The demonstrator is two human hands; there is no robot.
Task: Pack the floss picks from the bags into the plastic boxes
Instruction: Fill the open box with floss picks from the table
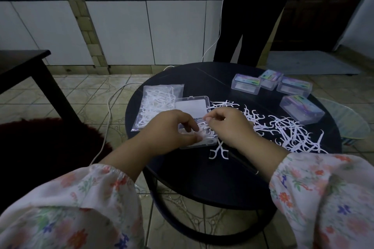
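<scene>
Both hands working a bundle of white floss picks into the open clear plastic box (pixel 194 125) at table centre.

Left hand (pixel 172 127) is curling thumb and fingers onto the white plastic floss picks (pixel 206 130) lying in the box tray; right hand (pixel 228 125) is pinching the same bundle from 3 o'clock. Bundle's long axis cannot be told. Hinged lid is standing open at 12 o'clock. Loose scattered picks (pixel 289 131) are lying at 3 o'clock, nearer the right hand; full clear bag (pixel 157 107) at 10 o'clock; four closed boxes (pixel 271 85) at 1 o'clock. Two stray picks (pixel 219 150) at 5 o'clock on the round black table (pixel 212 178).
</scene>
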